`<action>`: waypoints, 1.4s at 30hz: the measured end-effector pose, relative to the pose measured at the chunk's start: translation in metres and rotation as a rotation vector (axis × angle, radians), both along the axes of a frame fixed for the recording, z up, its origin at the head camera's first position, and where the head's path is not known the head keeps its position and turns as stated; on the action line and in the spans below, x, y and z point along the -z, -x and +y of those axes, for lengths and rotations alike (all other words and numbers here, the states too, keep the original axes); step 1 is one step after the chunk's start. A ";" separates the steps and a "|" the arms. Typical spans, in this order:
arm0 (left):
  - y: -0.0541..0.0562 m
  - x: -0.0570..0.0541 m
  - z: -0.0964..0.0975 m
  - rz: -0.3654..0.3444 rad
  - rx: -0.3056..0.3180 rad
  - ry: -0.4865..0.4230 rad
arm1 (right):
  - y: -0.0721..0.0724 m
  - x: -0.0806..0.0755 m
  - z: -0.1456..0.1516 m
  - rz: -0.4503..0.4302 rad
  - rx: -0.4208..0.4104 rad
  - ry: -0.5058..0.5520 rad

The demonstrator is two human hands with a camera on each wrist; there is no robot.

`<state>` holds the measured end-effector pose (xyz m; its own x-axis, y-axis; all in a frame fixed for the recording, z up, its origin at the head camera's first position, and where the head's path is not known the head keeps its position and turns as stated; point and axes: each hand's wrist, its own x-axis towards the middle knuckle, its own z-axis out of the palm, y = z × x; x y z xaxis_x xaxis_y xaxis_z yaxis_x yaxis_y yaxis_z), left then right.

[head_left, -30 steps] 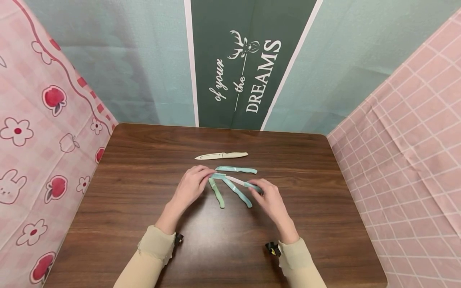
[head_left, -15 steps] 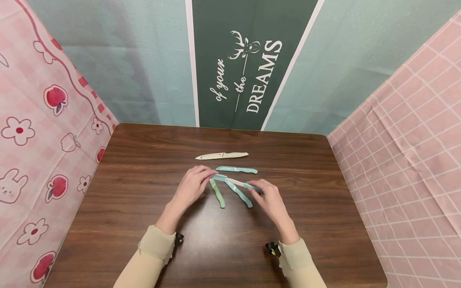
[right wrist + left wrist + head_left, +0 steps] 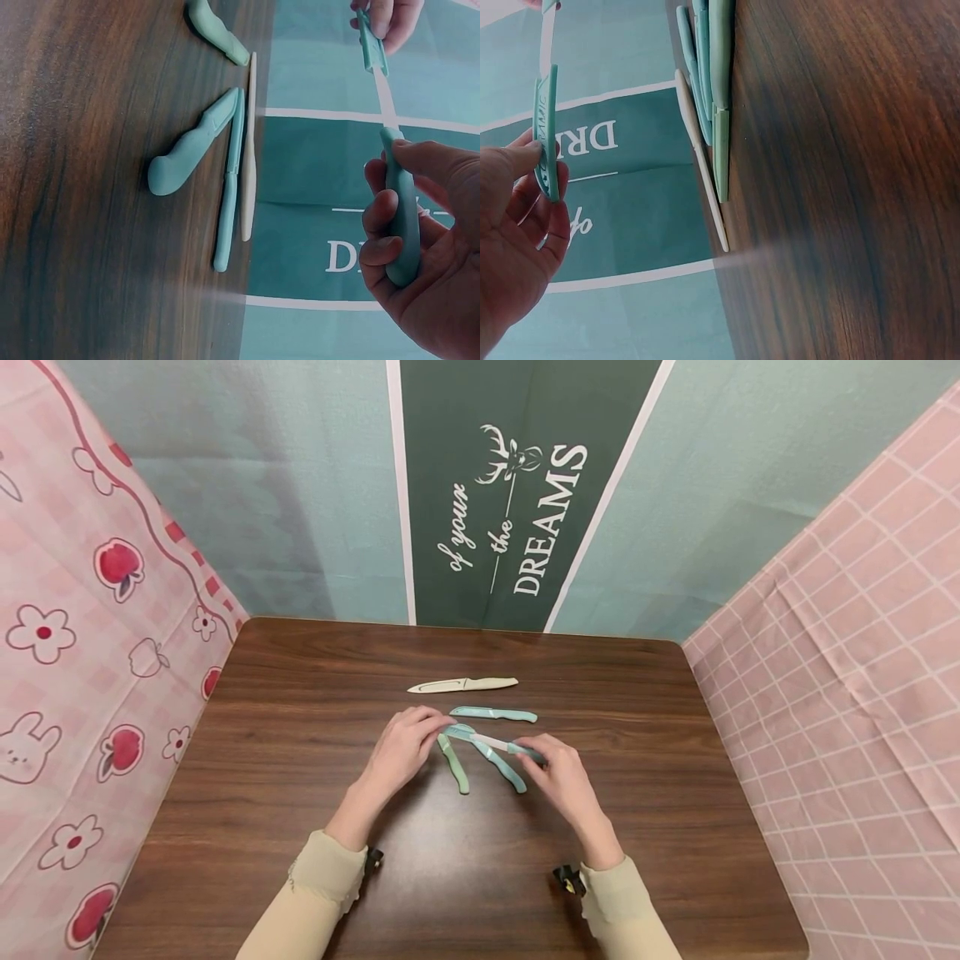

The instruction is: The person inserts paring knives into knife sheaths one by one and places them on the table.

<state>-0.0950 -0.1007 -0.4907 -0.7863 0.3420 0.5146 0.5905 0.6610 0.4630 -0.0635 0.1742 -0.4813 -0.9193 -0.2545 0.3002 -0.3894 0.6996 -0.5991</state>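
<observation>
My left hand pinches a teal blade sheath between thumb and fingers, raised above the table. My right hand grips the teal handle of a knife, its fingers curled round it. The knife's white blade points left, its far end at the mouth of the sheath; how much of it lies inside I cannot tell. Beneath them on the table lie a green sheathed knife and a blue sheathed knife, slanted. Farther back rests another light blue sheathed knife.
Behind the blue knives lies a cream sheathed knife. The brown wooden table ends at a green and teal cloth backdrop. Pink patterned cloths hang at the left and right sides.
The sheath has tilted slightly, its mouth dipping so that it lines up more closely with the blade. Both hands stay almost in place, and the knives on the table lie as before.
</observation>
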 end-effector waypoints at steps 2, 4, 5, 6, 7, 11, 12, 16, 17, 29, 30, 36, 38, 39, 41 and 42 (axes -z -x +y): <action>0.000 0.001 0.001 0.008 -0.001 -0.002 | 0.000 0.000 0.000 0.008 -0.002 -0.002; 0.000 0.002 0.001 0.014 -0.002 -0.004 | 0.001 -0.002 0.000 0.008 -0.005 -0.003; 0.000 0.002 0.001 0.016 -0.003 -0.003 | 0.001 -0.002 0.000 0.007 -0.007 -0.004; 0.000 0.001 0.001 0.019 -0.004 -0.003 | 0.001 -0.003 0.000 0.007 -0.008 -0.008; 0.000 0.001 0.002 0.021 -0.004 -0.003 | 0.001 -0.003 0.001 0.007 -0.010 -0.010; 0.000 0.001 0.003 0.038 -0.004 0.002 | 0.001 -0.003 0.001 0.004 -0.012 -0.019; 0.000 0.002 0.003 0.045 -0.005 0.001 | 0.001 -0.003 0.001 0.005 -0.013 -0.022; 0.000 0.003 0.003 0.055 -0.004 0.006 | 0.001 -0.003 0.001 -0.001 -0.014 -0.026; 0.000 0.003 0.003 0.059 -0.003 0.008 | 0.001 -0.002 0.001 -0.004 -0.013 -0.029; -0.002 0.003 0.002 0.052 0.006 0.015 | 0.002 0.000 0.000 -0.035 -0.007 -0.036; -0.002 0.003 0.002 0.048 0.006 0.013 | 0.002 0.001 0.000 -0.038 -0.006 -0.036; -0.002 0.004 0.002 0.012 0.005 0.005 | 0.002 0.002 0.000 -0.058 -0.002 -0.027; -0.003 0.004 0.003 0.001 0.008 -0.005 | 0.002 0.002 -0.001 -0.064 0.000 -0.018; -0.003 0.004 0.003 -0.008 0.015 -0.007 | 0.002 0.002 -0.001 -0.068 -0.003 -0.012; -0.003 0.005 0.005 -0.025 0.035 -0.003 | 0.002 0.002 -0.003 -0.077 -0.019 -0.009; -0.003 0.006 0.006 -0.031 0.044 0.001 | 0.002 0.002 -0.004 -0.083 -0.026 -0.006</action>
